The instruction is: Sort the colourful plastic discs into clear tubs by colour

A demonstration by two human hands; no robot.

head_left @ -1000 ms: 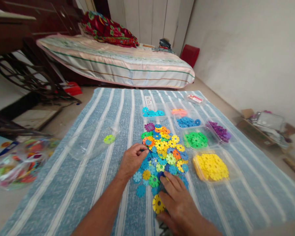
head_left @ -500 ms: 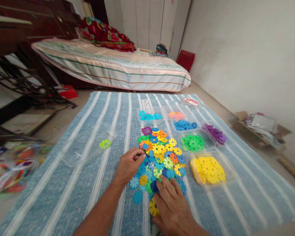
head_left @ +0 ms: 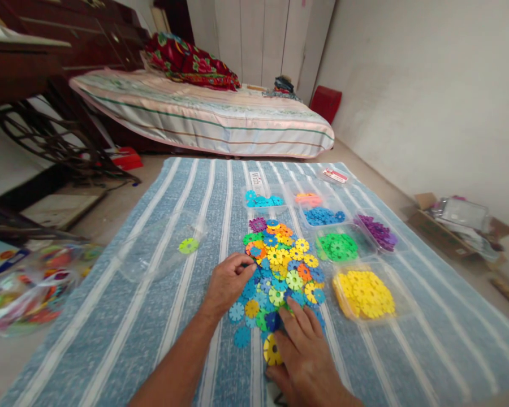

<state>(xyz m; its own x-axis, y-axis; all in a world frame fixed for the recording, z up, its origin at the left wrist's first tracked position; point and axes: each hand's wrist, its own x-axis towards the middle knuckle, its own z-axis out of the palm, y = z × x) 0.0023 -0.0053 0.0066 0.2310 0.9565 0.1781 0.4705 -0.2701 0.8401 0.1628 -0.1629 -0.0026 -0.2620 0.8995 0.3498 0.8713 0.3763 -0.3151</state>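
Observation:
A loose heap of notched plastic snowflake discs point(head_left: 277, 257) in yellow, blue, green and orange lies on a striped cloth. My left hand point(head_left: 233, 282) is at the heap's left edge, thumb and forefinger pinched together; whatever is between them is too small to make out. My right hand point(head_left: 303, 353) reaches over the near right side, its fingertips among the discs. A yellow snowflake disc point(head_left: 273, 349) stands tilted between its thumb and forefinger, partly covered by the hand. At the heap's far end lies a purple square piece point(head_left: 257, 224).
Clear boxes hold yellow discs point(head_left: 367, 294), green discs point(head_left: 337, 247), purple pieces point(head_left: 378, 233), blue discs point(head_left: 322, 216), orange pieces point(head_left: 309, 199) and light-blue discs point(head_left: 263, 200). Left is a clear lid-like sheet point(head_left: 148, 257) with a lime disc point(head_left: 188, 245). Beyond stands a bed point(head_left: 203, 124).
The whole view has shifted slightly to the left, so things appear further right. My right hand and the yellow disc have moved a little forward. My left hand keeps its pinch.

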